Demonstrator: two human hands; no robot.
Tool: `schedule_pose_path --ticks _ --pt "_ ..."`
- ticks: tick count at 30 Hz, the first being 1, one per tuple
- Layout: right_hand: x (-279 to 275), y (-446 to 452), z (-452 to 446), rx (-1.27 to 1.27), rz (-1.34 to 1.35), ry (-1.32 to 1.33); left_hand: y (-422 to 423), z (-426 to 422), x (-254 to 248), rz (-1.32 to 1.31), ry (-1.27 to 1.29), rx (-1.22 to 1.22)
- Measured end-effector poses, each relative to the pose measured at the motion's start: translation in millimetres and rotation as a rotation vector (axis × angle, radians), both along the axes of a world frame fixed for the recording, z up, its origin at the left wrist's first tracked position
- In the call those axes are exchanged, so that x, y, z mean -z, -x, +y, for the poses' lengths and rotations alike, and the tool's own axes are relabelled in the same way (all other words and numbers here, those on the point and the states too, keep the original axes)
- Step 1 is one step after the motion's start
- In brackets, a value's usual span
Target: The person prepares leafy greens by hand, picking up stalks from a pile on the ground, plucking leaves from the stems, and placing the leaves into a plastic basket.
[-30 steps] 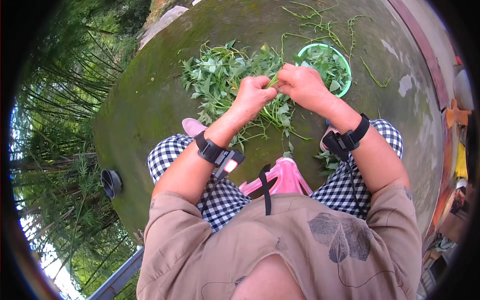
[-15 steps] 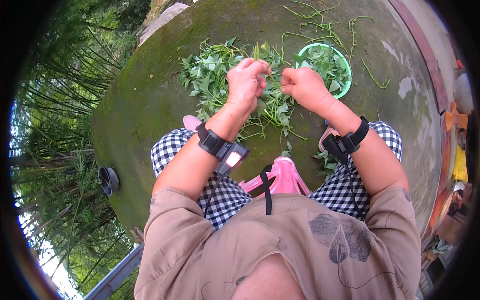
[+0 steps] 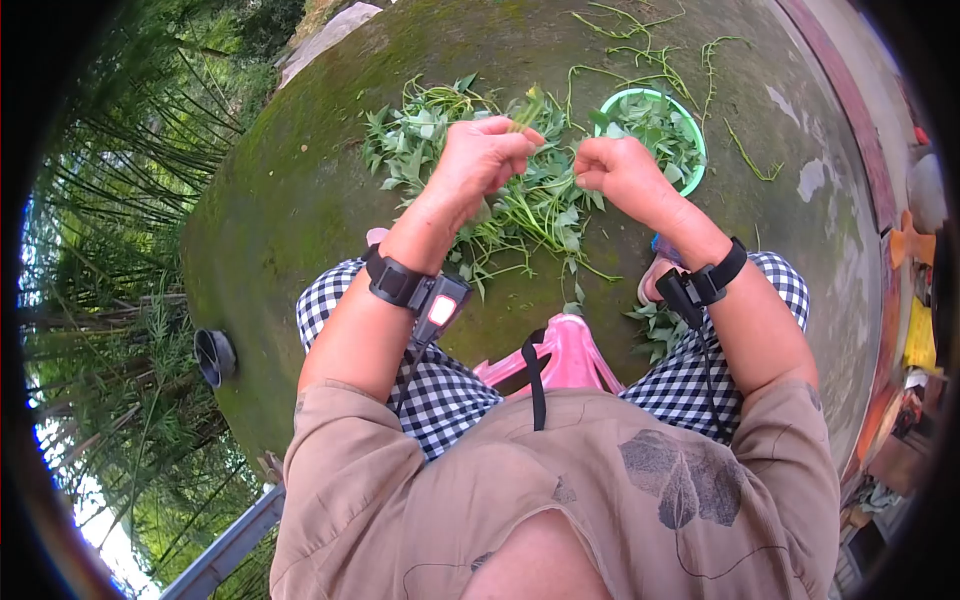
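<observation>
My left hand [image 3: 480, 160] is closed around a small bunch of green stems [image 3: 527, 108], whose tips stick up past the thumb. Below and beside it lies a loose pile of leafy green vines [image 3: 412, 140] on the ground. To the right, my right hand [image 3: 622, 172] is closed with thumb and forefinger pinched together; whatever sits between them is too small to make out. Just beyond that hand stands a light green basin [image 3: 702, 150] holding picked leaves [image 3: 655, 130]. The two hands are a short gap apart.
Bare vine stems [image 3: 650, 60] lie scattered beyond the basin, with another stem [image 3: 750, 150] to its right. A pink plastic stool [image 3: 570, 350] is between my knees. A dark pot [image 3: 215, 357] stands at the left edge of the mossy concrete [image 3: 290, 220], near bamboo.
My left hand has moved slightly left and turned, and the stems in it now lean right. My right hand has shifted a little to the right, widening the gap.
</observation>
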State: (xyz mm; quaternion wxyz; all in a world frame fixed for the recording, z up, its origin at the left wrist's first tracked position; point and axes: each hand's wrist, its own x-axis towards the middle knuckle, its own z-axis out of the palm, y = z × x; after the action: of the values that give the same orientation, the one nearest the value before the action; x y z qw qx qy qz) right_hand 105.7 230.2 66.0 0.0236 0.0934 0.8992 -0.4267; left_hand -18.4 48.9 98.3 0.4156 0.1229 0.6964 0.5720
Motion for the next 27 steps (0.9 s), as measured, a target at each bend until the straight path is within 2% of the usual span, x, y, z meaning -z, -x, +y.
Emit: schedule_pose_path --ticks 4,6,10,16,22,27 --pt "-3 6 -8 -0.049 0.152 0.091 -9 -1 10 -0.037 0.036 0.099" --pt "-5 9 -13 -0.04 0.135 0.101 -7 -2 11 -0.045 0.069 0.123" --pt "0 13 -18 -0.04 0.224 0.146 -5 -6 11 0.001 0.112 0.11" --pt "-1 14 -26 -0.04 0.093 0.27 -9 -7 10 -0.048 0.076 0.092" --pt "3 11 -29 0.018 0.136 0.34 -8 -6 10 -0.038 0.069 0.062" --pt "-1 4 -28 0.152 0.089 0.633 -13 -4 17 -0.047 0.08 0.037"
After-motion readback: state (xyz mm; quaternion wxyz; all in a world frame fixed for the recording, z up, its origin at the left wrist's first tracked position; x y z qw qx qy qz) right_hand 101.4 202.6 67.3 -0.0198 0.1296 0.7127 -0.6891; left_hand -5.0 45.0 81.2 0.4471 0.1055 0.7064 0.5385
